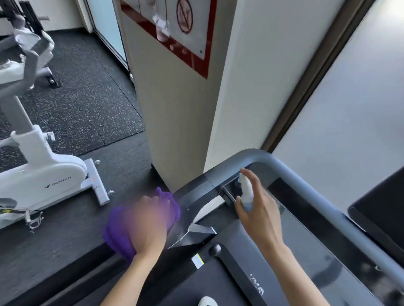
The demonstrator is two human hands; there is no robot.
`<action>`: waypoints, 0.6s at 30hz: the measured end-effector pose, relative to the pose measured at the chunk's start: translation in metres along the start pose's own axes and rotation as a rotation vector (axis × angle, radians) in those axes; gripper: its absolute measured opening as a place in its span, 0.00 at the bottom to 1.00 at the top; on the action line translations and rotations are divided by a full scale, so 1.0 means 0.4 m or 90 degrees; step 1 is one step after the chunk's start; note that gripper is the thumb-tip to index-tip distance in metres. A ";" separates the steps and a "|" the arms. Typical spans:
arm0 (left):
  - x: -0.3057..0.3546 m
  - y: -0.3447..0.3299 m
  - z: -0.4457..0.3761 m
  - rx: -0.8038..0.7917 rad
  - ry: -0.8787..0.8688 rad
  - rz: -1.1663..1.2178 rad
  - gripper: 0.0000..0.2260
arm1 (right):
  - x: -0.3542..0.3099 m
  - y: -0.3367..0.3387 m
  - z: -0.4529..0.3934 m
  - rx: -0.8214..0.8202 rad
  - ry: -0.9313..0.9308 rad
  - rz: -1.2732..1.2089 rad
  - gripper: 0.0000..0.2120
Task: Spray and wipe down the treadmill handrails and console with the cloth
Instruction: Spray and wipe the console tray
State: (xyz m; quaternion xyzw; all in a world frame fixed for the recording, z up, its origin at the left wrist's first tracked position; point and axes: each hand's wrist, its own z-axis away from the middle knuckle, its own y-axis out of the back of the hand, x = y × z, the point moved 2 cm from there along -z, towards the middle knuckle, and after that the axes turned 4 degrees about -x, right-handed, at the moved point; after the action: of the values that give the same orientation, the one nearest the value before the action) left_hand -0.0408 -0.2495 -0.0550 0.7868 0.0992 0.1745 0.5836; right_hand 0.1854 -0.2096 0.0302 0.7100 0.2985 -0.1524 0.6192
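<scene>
My left hand (147,221) is motion-blurred and lies over a purple cloth (117,235) at the left handrail (191,192) of the treadmill. My right hand (256,208) grips a small white spray bottle (246,192) upright, index finger on its top, over the dark console (298,213). The grey front rail (296,169) curves around the console's far side. The treadmill belt deck (202,289) runs below my arms.
A white exercise bike (35,174) stands on the speckled rubber floor at the left. A beige pillar (178,107) with a red-framed sign rises just beyond the treadmill. A window with a dark frame fills the right. A white shoe tip (206,305) shows at the bottom.
</scene>
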 end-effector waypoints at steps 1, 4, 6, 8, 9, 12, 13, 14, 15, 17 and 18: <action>0.002 0.003 0.001 0.006 0.000 -0.002 0.19 | 0.002 -0.004 -0.011 -0.019 0.004 0.010 0.32; 0.003 0.015 -0.001 -0.003 -0.006 0.002 0.20 | 0.001 -0.020 -0.034 -0.055 0.014 0.027 0.32; -0.007 0.017 -0.008 -0.035 -0.021 0.018 0.23 | 0.000 -0.031 -0.046 -0.054 0.023 0.016 0.30; -0.027 0.018 -0.013 -0.072 -0.063 0.034 0.31 | 0.004 -0.043 -0.057 -0.051 0.011 0.011 0.29; -0.039 0.017 -0.014 -0.089 -0.087 0.035 0.35 | 0.009 -0.048 -0.062 -0.050 -0.003 0.014 0.29; -0.060 0.026 -0.016 -0.111 -0.128 0.016 0.40 | 0.018 -0.059 -0.063 -0.051 -0.048 0.000 0.28; -0.059 0.029 -0.017 -0.118 -0.128 0.009 0.40 | 0.019 -0.060 -0.060 -0.049 -0.053 -0.002 0.28; -0.055 0.031 -0.018 -0.123 -0.128 0.001 0.39 | 0.021 -0.061 -0.058 -0.046 -0.057 -0.001 0.28; -0.051 0.032 -0.019 -0.125 -0.128 -0.004 0.39 | 0.022 -0.062 -0.058 -0.041 -0.063 0.000 0.28; -0.046 0.031 -0.018 -0.118 -0.133 -0.003 0.36 | 0.026 -0.060 -0.057 -0.022 -0.077 -0.009 0.29; -0.046 0.030 -0.017 -0.109 -0.134 0.000 0.35 | 0.027 -0.056 -0.057 -0.011 -0.078 -0.014 0.30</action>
State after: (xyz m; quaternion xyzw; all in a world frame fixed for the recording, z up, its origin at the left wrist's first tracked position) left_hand -0.0611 -0.2536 -0.0447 0.7479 0.0222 0.0991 0.6560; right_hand 0.1767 -0.1839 0.0104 0.6909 0.2695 -0.1999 0.6404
